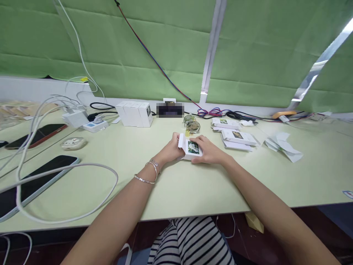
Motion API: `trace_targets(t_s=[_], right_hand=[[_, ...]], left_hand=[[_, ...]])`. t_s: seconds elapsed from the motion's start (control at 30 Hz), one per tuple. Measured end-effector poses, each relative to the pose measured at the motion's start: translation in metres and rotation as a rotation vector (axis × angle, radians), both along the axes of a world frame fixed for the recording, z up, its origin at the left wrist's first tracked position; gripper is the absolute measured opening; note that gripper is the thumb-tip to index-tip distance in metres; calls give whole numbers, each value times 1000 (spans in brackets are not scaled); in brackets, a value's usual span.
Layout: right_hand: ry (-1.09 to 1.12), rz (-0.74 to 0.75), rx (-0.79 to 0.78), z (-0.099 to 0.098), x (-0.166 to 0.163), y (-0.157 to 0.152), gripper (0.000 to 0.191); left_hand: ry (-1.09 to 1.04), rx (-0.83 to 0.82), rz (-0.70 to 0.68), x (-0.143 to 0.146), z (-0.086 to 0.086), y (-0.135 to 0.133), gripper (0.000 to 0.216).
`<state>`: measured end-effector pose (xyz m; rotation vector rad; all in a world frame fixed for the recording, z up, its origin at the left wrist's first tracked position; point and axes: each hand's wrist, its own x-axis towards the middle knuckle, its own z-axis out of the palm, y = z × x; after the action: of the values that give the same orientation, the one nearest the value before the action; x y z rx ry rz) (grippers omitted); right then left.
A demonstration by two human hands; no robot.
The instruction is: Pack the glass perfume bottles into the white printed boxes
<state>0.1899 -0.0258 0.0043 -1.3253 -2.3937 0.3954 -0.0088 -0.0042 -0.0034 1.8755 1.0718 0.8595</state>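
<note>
Both my hands hold a small white carton [191,149] with a green flower picture on its face, just above the pale green table [193,184]. My left hand [172,148] grips its left end, where a white flap stands up. My right hand [208,149] closes round its right side, fingers over the top edge. Just behind the carton stand two small glass bottles [191,124]. Silver bracelets circle my left wrist.
Flat unfolded cartons [237,138] lie to the right, and crumpled white paper [284,146] further right. A row of finished white boxes [135,114] stands at the back. Phones [33,184], white cables and chargers [75,117] crowd the left side.
</note>
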Motion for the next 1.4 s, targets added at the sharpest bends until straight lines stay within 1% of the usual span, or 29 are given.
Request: trace_targets(t_s=[0.13,0.2,0.27,0.33,0.43,0.5,0.57,0.67,0.73,0.8,0.83,0.9,0.97,1.0,1.07,1.1,1.13,1.17,1.2,1.23,1.3,1.33,1.4], right_hand=[[-203,-81,-58,9,18,-7,84],[-254,-108,-92,13,31,-16,83],[-286,-133,-129,15,46,-26,82],[-307,-168,-163,17,60,-37,82],[-309,-200,-201,23,81,-48,82],[-277,-213,-196,30,92,-51,81],[-231,-232,-171,42,97,-50,79],[-162,-257,-126,63,91,-44,76],[-93,-266,-97,76,80,-39,76],[1,-268,-76,87,70,-34,75],[45,-271,-68,92,66,-32,74],[115,-300,-40,99,65,-28,71],[208,-359,26,102,67,-23,70],[296,-383,77,101,67,-20,70],[576,-373,167,93,58,-10,69],[765,-334,194,87,48,-5,66],[961,-270,158,79,36,0,62],[1150,-216,82,71,21,4,59],[1311,-178,-29,62,5,7,58],[1425,-151,-170,54,-11,8,56],[1569,-109,-414,41,-38,6,50],[1614,-95,-494,38,-46,4,47],[1655,-80,-592,34,-54,-2,40]], left_hand=[[17,-90,-82,-9,-2,8,50],[26,-106,-79,-14,-2,12,47],[68,-89,-51,-18,-2,14,43],[157,-33,-7,-19,0,15,37],[373,75,98,-19,5,14,26],[504,131,183,-19,8,13,22],[582,171,259,-21,9,13,22],[600,221,361,-22,9,13,24],[512,283,427,-19,8,13,26],[339,383,458,-14,8,11,24],[246,429,442,-11,7,10,22],[124,482,348,-6,6,6,19],[130,485,215,-2,5,3,19],[160,480,153,-1,4,2,20],[210,481,62,2,4,-1,23],[213,491,31,3,4,-2,24],[198,506,9,5,4,-4,24],[173,529,-2,7,4,-6,23],[144,561,2,10,4,-7,27],[114,600,25,12,4,-9,36],[64,692,121,15,2,-9,55],[49,739,172,15,1,-8,57],[41,819,233,13,-1,-6,48]])
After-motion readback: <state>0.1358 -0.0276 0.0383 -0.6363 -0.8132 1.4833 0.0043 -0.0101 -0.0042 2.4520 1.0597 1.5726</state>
